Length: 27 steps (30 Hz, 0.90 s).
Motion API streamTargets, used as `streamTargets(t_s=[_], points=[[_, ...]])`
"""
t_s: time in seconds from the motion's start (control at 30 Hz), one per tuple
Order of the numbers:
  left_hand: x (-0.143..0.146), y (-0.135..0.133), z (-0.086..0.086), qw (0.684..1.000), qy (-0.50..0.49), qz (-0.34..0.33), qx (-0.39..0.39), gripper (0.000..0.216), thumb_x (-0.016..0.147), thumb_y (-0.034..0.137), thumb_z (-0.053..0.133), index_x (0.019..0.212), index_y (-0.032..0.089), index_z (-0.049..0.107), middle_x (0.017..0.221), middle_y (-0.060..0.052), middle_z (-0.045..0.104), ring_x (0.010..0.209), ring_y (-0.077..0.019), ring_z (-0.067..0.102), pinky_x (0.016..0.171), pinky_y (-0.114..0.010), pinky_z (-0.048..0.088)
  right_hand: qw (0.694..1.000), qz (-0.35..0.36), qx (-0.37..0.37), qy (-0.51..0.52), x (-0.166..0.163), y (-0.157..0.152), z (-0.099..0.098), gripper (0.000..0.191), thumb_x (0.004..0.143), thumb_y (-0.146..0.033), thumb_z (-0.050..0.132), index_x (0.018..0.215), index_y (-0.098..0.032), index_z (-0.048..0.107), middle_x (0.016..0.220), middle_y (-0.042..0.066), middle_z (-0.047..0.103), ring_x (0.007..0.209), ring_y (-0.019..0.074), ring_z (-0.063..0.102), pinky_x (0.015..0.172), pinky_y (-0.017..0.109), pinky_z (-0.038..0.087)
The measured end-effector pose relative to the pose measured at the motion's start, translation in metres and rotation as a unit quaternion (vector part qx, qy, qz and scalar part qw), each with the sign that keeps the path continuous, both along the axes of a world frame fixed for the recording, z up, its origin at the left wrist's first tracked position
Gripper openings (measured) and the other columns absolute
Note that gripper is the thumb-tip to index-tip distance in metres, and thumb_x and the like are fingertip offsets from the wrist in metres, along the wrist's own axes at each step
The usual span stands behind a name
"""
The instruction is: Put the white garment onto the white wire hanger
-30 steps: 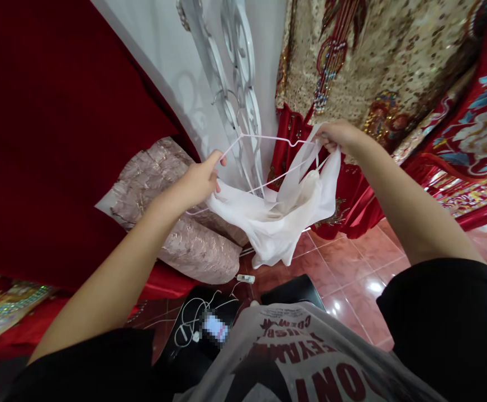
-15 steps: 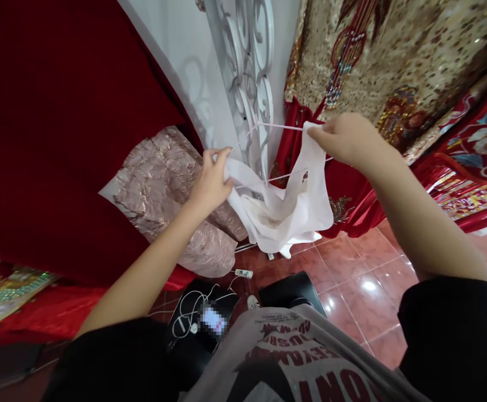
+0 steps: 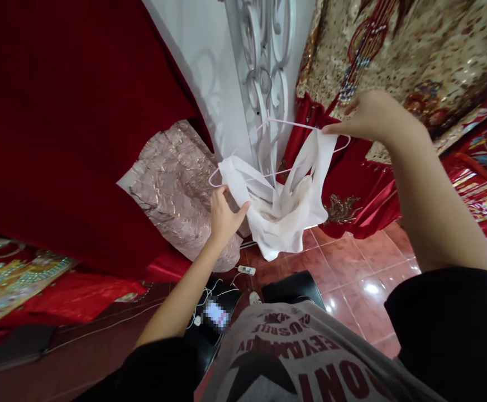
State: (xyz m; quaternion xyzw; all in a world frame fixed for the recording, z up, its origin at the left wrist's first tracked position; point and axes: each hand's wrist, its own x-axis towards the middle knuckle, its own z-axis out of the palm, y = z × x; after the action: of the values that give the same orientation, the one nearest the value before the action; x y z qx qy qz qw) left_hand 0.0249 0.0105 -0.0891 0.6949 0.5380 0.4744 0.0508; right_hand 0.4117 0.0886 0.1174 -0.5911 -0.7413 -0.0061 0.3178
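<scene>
A white garment (image 3: 283, 237) is hung by its 2 wide straps on a pale pink hanger (image 3: 292, 123), in front of the white scrollwork (image 3: 284, 39) and above the tiled floor (image 3: 344, 273). The hanger's 2 ends are left showing beyond the straps, and it cannot be told whether its hook is caught on the scrollwork. The left hand (image 3: 225, 218) is held low beside the left strap; its grip is spread, thumb and fingers apart, with the strap's edge met by the thumb. The right hand (image 3: 380, 117) is raised at the top of the right strap, which is touched by the thumb at the hanger; here too the grip is parted, the forefinger held away from the thumb. Near the left hand, a pinkish crinkled fabric (image 3: 174, 184) is seen beside a dark red cloth (image 3: 59, 111). Behind the right hand, a gold sequined garment (image 3: 398, 61) is displayed. Lower down, a phone (image 3: 217, 315), its screen blurred out, is placed beside a white cable (image 3: 204, 301).
</scene>
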Motion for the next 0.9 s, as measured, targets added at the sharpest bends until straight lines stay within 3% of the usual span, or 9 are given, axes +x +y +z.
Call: streamTargets(t_s=[0.07,0.13,0.27,0.4,0.57,0.67,0.77,0.83,0.9], points=[[0.005,0.006,-0.003,0.999,-0.046,0.015,-0.002,0.078,0.079,0.042,0.088,0.139,0.019,0.043,0.139,-0.021,0.057,0.131,-0.0376,0.059,0.115,-0.055,0.047,0.995,0.056,0.082,0.005,-0.023,-0.023,-0.015,0.039,0.09,-0.054,0.082,0.096,-0.018,0.07,0.079,0.007,0.068,0.082,0.0224,0.065,0.087,0.042,0.058],[0.011,0.015,-0.002,0.995,-0.095,0.024,0.005,0.084,0.077,0.038,0.088,0.142,0.018,0.039,0.144,-0.023,0.054,0.131,-0.0361,0.06,0.113,-0.051,0.049,0.991,0.096,0.096,-0.008,-0.058,-0.047,-0.046,0.03,0.103,-0.045,0.063,0.115,-0.019,0.069,0.09,0.008,0.071,0.085,0.0236,0.066,0.088,0.043,0.058],[0.02,0.027,0.003,0.989,-0.141,0.038,-0.04,0.069,0.085,0.026,0.076,0.145,0.017,0.043,0.131,-0.021,0.068,0.119,-0.0352,0.071,0.105,-0.047,0.054,0.971,0.217,0.076,-0.069,-0.113,-0.064,-0.123,0.047,0.103,-0.034,0.056,0.147,-0.019,0.063,0.136,0.018,0.068,0.13,0.036,0.058,0.113,0.056,0.049],[0.023,0.017,0.005,0.988,-0.135,0.052,-0.061,0.035,0.093,0.035,0.069,0.124,0.018,0.067,0.106,-0.016,0.079,0.102,-0.0349,0.077,0.092,-0.041,0.056,0.978,0.201,0.038,-0.04,-0.119,-0.042,-0.166,0.047,0.108,-0.027,0.042,0.143,-0.023,0.071,0.125,0.016,0.072,0.117,0.0345,0.059,0.109,0.058,0.046],[0.016,-0.001,0.022,0.983,-0.176,0.044,-0.012,0.024,0.091,0.039,0.071,0.081,0.017,0.073,0.07,-0.001,0.07,0.066,-0.0184,0.064,0.067,-0.027,0.046,0.982,0.184,0.045,0.006,-0.116,-0.031,-0.17,0.034,0.108,-0.027,0.051,0.12,-0.024,0.082,0.105,0.012,0.075,0.101,0.0301,0.061,0.098,0.047,0.044],[0.008,-0.01,0.039,0.984,-0.17,0.036,-0.028,0.026,0.084,0.039,0.077,0.073,0.016,0.073,0.06,0.003,0.06,0.059,-0.0147,0.053,0.06,-0.027,0.039,0.981,0.19,0.029,0.022,-0.122,-0.032,-0.166,0.027,0.106,-0.025,0.057,0.112,-0.025,0.083,0.103,0.01,0.077,0.099,0.0291,0.064,0.095,0.044,0.043],[0.003,-0.016,0.057,0.974,-0.222,0.013,-0.035,0.02,0.077,0.034,0.083,0.073,0.016,0.074,0.063,0.002,0.063,0.062,-0.0153,0.056,0.06,-0.026,0.041,0.981,0.189,0.022,0.038,-0.126,-0.031,-0.165,0.025,0.104,-0.023,0.059,0.108,-0.025,0.084,0.1,0.009,0.078,0.097,0.0287,0.066,0.092,0.043,0.042],[0.0,-0.014,0.071,0.941,-0.336,-0.03,-0.04,0.021,0.075,0.034,0.085,0.077,0.017,0.074,0.068,0.0,0.066,0.065,-0.0159,0.06,0.064,-0.027,0.048,0.98,0.19,0.029,0.054,-0.127,-0.031,-0.167,0.025,0.104,-0.022,0.059,0.107,-0.024,0.083,0.1,0.009,0.079,0.096,0.0281,0.066,0.092,0.042,0.042],[-0.005,-0.007,0.085,0.883,-0.459,-0.087,-0.045,0.025,0.076,0.038,0.088,0.081,0.018,0.075,0.073,-0.001,0.067,0.068,-0.0156,0.063,0.071,-0.029,0.055,0.977,0.2,0.036,0.07,-0.128,-0.032,-0.169,0.025,0.104,-0.021,0.059,0.106,-0.025,0.083,0.1,0.008,0.079,0.097,0.0274,0.067,0.093,0.042,0.042]])
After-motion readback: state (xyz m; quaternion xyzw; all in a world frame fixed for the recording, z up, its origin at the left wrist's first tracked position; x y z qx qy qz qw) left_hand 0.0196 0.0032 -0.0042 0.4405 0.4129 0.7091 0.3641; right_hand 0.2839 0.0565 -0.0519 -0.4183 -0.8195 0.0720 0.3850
